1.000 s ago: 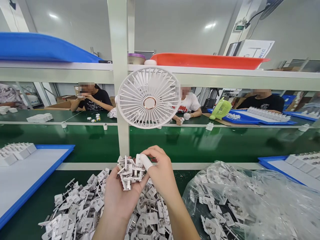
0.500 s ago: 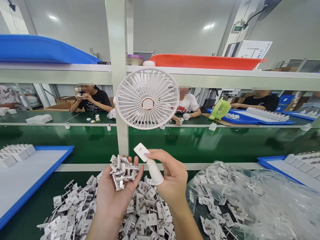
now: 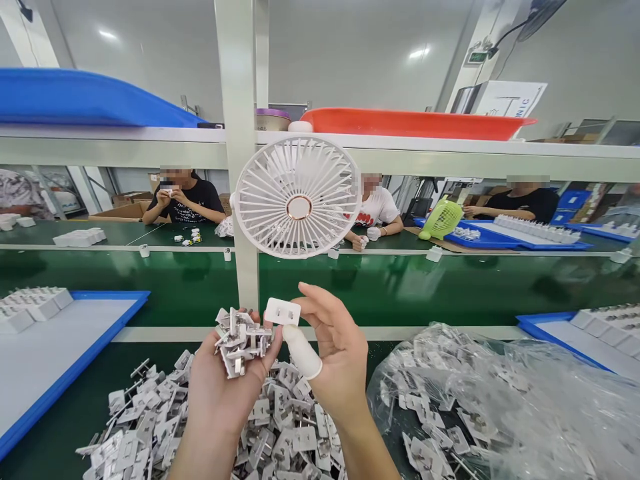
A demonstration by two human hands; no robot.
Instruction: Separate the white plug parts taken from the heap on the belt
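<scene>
My left hand (image 3: 217,393) is cupped, palm up, around a bunch of white plug faceplates (image 3: 243,343) with metal prongs. Just right of that bunch, a single white plug faceplate (image 3: 283,311) is held up at the fingertips of my right hand (image 3: 340,363), two small marks showing on its face. A white finger cot (image 3: 303,353) covers my right thumb, which presses at the plate's lower edge. My right fingers are bent behind it, partly spread. The plate's left end is close to my left fingertips; whether they touch is unclear. Below both hands lies a heap of similar faceplates (image 3: 133,433).
A clear plastic bag (image 3: 525,400) with more faceplates lies at right. Blue-rimmed trays (image 3: 65,360) with white blocks flank the bench. A white fan (image 3: 299,207) hangs on the post (image 3: 239,80) ahead. Beyond the green belt (image 3: 400,287), several people sit working.
The single faceplate has turned from tilted to nearly level and moved down slightly, closer to my left hand. My right index finger has lifted off its face and the fingers have spread.
</scene>
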